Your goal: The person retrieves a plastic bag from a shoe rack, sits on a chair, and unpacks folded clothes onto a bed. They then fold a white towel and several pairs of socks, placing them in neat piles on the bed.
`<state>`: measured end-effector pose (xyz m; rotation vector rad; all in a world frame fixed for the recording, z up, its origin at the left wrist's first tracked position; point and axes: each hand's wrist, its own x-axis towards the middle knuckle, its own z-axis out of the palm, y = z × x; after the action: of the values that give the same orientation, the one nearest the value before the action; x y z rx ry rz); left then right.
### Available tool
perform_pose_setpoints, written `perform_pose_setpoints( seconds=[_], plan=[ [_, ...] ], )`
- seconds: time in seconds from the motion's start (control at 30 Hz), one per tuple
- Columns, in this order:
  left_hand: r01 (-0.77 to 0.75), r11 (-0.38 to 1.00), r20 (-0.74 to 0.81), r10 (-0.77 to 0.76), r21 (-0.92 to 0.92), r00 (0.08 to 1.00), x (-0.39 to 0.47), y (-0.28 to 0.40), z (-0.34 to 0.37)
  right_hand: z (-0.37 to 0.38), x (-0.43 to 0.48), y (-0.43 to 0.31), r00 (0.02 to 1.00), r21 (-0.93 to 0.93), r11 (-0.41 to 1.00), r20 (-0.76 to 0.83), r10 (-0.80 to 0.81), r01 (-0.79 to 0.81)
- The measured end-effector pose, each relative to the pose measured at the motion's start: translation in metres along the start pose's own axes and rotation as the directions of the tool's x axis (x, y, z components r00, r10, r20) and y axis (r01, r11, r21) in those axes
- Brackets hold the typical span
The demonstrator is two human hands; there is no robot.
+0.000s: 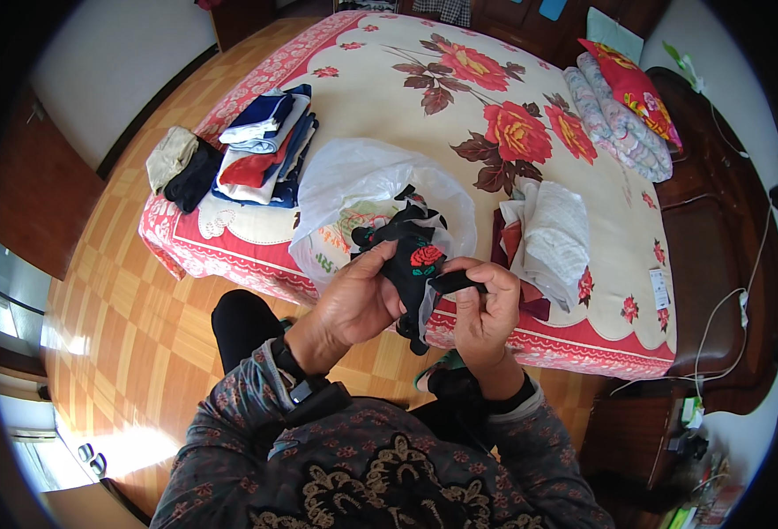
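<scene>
Between my hands is a bunched black garment (405, 233) with an embroidered red rose and green leaves. My left hand (362, 301) grips its lower left part, thumb on top. A black strip of fabric (458, 282), which seems to belong to the garment, is pinched between the thumb and fingers of my right hand (484, 307). Just behind the garment, a translucent white plastic bag (362, 165) lies wide-mouthed on the bed, with printed colours showing at its front. Some of the cloth hangs past the bed's near edge.
The bed (389, 86) has a floral cover. Folded clothes (263, 152) are stacked on its left, beside beige and black bundles (180, 165). White and maroon cloths (554, 241) lie at right. A rolled quilt (617, 116), red pillow (633, 86) and white cable (699, 350) are farther right.
</scene>
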<state>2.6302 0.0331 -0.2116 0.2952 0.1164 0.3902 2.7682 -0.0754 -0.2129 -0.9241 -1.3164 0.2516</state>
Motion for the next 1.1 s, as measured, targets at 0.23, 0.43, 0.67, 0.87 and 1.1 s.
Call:
perform_pose_setpoints(
  seconds=[0.23,0.43,0.67,0.87,1.1],
  plan=[
    [-0.133,0.990,-0.107,0.127,-0.053,0.986,0.011,0.033,0.006,-0.020,0.017,0.001,0.945,-0.014,0.961,-0.185,0.268,-0.275],
    [-0.228,0.971,0.072,0.233,-0.074,0.970,0.010,0.077,0.022,-0.050,0.021,-0.003,0.883,0.149,0.913,-0.234,0.406,-0.380],
    [-0.344,0.936,0.089,0.349,-0.070,0.933,-0.001,0.109,0.034,-0.047,0.005,-0.004,0.845,0.417,0.793,-0.100,0.525,-0.444],
    [-0.396,0.917,0.161,0.398,-0.049,0.903,-0.027,0.111,0.036,-0.075,-0.004,-0.009,0.799,0.029,0.799,0.073,0.597,-0.600],
    [-0.246,0.943,0.166,0.286,-0.222,0.944,-0.021,0.096,0.027,-0.055,-0.010,-0.029,0.696,-0.176,0.762,0.319,0.643,-0.623]
  ],
)
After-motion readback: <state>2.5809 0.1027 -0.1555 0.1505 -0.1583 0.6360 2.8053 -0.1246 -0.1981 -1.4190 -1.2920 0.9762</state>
